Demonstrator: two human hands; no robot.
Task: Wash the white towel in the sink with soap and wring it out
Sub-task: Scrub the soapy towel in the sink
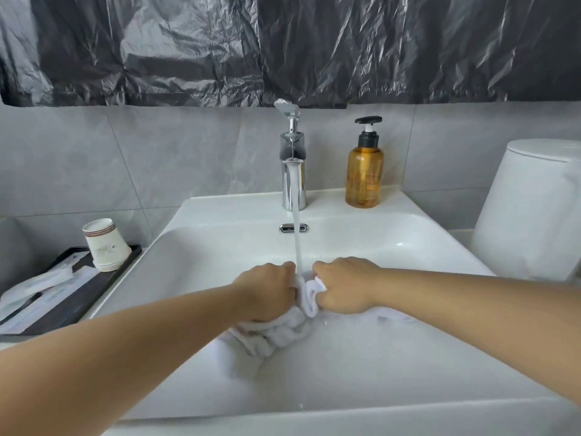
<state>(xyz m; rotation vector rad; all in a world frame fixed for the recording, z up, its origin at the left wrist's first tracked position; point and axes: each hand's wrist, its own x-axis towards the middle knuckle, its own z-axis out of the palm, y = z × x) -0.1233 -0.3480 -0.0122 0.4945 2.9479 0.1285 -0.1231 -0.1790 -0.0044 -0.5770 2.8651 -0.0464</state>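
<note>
Under stream (297, 243) — both fists seemingly clenching towel (309, 297).

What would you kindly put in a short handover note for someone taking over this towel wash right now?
Left hand and right hand: both grip the white towel, bunched between them in the sink.
Faucet is on; the water stream falls between the hands onto the towel.
Soap bottle stands upright on the sink ledge, right of the faucet, untouched at present.
Done: towel is wet and being worked under the water. Whether soap is already in cannot be told.
Left: finish washing, rinse, shut off the water, wring out.
</note>
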